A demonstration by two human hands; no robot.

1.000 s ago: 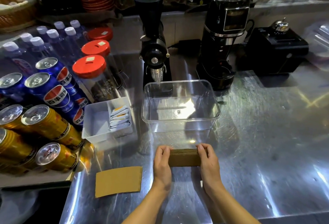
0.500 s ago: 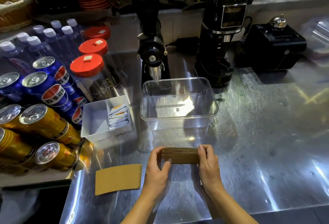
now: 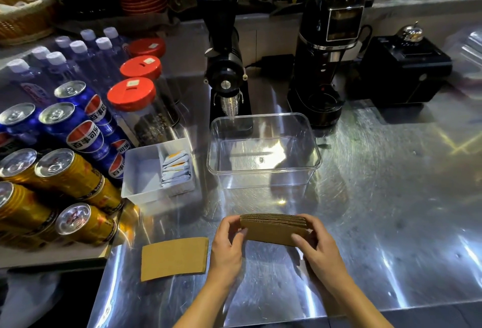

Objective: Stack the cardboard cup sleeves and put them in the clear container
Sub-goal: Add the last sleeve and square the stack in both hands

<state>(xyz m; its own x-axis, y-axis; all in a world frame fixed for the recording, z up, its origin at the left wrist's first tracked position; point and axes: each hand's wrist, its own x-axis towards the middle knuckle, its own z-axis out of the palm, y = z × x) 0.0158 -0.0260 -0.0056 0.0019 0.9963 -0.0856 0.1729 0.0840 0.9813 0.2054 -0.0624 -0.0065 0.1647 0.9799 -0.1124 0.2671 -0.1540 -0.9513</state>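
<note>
A stack of brown cardboard cup sleeves [image 3: 271, 229] stands on edge, tilted, just above the steel counter [image 3: 391, 210]. My left hand [image 3: 227, 245] grips its left end and my right hand [image 3: 317, 246] grips its right end. One single sleeve [image 3: 174, 258] lies flat on the counter to the left of my left hand. The clear container [image 3: 263, 171] stands with nothing in it, just beyond the stack.
A white tray [image 3: 142, 171] with sachets sits left of the container. Blue and gold drink cans [image 3: 67, 171], red-lidded jars [image 3: 131, 94] and water bottles fill the left side. Two black coffee grinders [image 3: 225, 66] and a black box stand at the back.
The stack has tilted so its broad face now shows toward me. My left hand shifted its fingers along the left end. The single sleeve has not moved.
</note>
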